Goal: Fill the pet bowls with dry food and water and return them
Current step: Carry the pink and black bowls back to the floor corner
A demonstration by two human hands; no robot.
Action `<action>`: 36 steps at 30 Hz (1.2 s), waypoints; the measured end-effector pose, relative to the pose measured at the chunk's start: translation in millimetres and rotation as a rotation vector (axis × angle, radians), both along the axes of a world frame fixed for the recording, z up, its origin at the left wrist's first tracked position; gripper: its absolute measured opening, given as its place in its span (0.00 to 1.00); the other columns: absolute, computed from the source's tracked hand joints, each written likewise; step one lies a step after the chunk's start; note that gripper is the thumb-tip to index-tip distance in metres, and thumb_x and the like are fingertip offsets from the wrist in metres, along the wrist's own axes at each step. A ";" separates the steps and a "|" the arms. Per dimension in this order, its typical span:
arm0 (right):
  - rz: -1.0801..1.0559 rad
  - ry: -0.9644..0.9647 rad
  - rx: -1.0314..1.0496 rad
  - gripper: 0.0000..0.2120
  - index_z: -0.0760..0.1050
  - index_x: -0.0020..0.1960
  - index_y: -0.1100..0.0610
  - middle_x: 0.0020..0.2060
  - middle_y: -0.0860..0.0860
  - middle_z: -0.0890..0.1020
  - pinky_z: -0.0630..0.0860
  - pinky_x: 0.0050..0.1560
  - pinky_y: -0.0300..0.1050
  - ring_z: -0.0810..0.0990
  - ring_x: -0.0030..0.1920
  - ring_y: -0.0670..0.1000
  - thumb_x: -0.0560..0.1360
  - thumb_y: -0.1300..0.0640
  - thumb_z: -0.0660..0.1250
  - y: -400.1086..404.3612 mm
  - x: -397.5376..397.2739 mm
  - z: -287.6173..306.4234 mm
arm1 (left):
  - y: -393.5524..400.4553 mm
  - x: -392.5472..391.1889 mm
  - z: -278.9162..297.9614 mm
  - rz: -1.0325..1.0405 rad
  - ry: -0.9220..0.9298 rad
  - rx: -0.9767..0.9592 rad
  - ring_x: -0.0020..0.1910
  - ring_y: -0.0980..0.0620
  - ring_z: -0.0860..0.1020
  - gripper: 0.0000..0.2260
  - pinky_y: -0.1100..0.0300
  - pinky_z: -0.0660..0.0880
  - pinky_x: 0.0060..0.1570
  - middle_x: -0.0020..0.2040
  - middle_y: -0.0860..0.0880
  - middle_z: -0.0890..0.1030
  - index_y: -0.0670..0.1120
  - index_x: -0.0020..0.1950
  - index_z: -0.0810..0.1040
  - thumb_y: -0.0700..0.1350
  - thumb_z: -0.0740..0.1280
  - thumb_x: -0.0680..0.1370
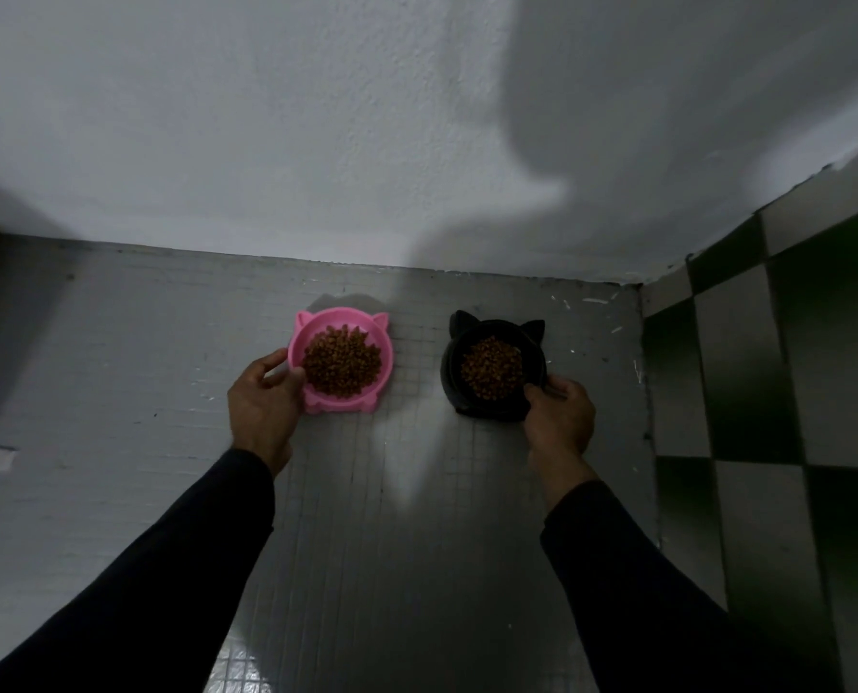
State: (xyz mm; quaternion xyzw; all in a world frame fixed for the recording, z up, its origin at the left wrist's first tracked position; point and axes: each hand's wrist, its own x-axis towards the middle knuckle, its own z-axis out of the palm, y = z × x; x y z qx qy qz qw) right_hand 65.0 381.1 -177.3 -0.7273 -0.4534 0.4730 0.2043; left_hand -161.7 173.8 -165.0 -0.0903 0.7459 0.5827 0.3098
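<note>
Two hands grip 2 bowls: left hand [266,398] curls fingers over the pink bowl's [384,360] rim at its 8 o'clock, right hand [559,413] clamps thumb and fingers on the black bowl's [454,365] rim at its 4 o'clock. Both bowls hold brown kibble [342,362], sit on the grey tiled floor [407,517] w/ cat-ear tabs pointing to 12 o'clock, pink at 9 o'clock of black, apart. Just past them at 12 o'clock is a white wall [317,142]; checkered tiles [766,372] at 3 o'clock.
</note>
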 end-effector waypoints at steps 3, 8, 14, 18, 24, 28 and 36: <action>0.037 -0.024 0.008 0.13 0.80 0.59 0.57 0.54 0.53 0.83 0.81 0.56 0.51 0.82 0.52 0.53 0.75 0.59 0.74 1.9 2.9 0.4 | -1.5 1.4 -3.7 -0.005 0.025 -0.043 0.55 0.43 0.85 0.15 0.39 0.82 0.56 0.58 0.43 0.85 0.48 0.65 0.80 0.37 0.71 0.79; 0.081 -0.030 0.038 0.14 0.80 0.61 0.58 0.54 0.51 0.83 0.73 0.50 0.40 0.79 0.51 0.49 0.76 0.59 0.73 1.9 4.7 2.1 | 0.6 3.8 -3.0 -0.038 0.072 -0.108 0.55 0.45 0.84 0.16 0.43 0.82 0.58 0.57 0.44 0.85 0.45 0.66 0.80 0.36 0.70 0.79; 0.145 -0.066 0.056 0.15 0.80 0.62 0.59 0.57 0.54 0.84 0.72 0.49 0.38 0.80 0.52 0.51 0.77 0.58 0.72 1.3 5.6 2.6 | 0.2 -1.3 -12.3 -0.087 0.129 -0.281 0.54 0.48 0.85 0.19 0.43 0.82 0.58 0.58 0.48 0.86 0.49 0.66 0.82 0.43 0.74 0.75; 0.199 -0.083 0.054 0.15 0.79 0.64 0.60 0.58 0.55 0.83 0.70 0.50 0.36 0.77 0.51 0.48 0.78 0.58 0.71 -0.4 6.9 7.4 | 3.9 4.3 -3.6 -0.065 0.123 -0.282 0.59 0.47 0.83 0.21 0.42 0.80 0.63 0.63 0.45 0.84 0.46 0.71 0.78 0.42 0.73 0.77; 0.283 -0.107 0.080 0.15 0.79 0.64 0.63 0.56 0.52 0.82 0.70 0.53 0.38 0.76 0.52 0.47 0.79 0.59 0.70 -7.2 12.7 12.8 | 3.7 12.2 6.5 -0.118 0.123 -0.291 0.57 0.47 0.83 0.13 0.43 0.79 0.63 0.59 0.46 0.85 0.48 0.64 0.81 0.42 0.71 0.80; 0.372 -0.155 0.080 0.18 0.77 0.66 0.59 0.59 0.50 0.81 0.75 0.58 0.43 0.79 0.58 0.51 0.78 0.53 0.70 -13.2 15.7 14.0 | 2.2 17.1 18.8 -0.221 0.185 -0.312 0.54 0.49 0.80 0.12 0.51 0.76 0.60 0.54 0.52 0.82 0.45 0.64 0.80 0.42 0.69 0.81; 0.734 -0.298 -0.114 0.27 0.65 0.76 0.53 0.69 0.54 0.76 0.74 0.60 0.45 0.77 0.63 0.56 0.79 0.49 0.66 -30.0 18.9 79.1 | -21.1 20.1 88.6 -0.754 0.301 -0.606 0.51 0.43 0.79 0.16 0.52 0.75 0.49 0.58 0.40 0.81 0.42 0.61 0.77 0.53 0.67 0.82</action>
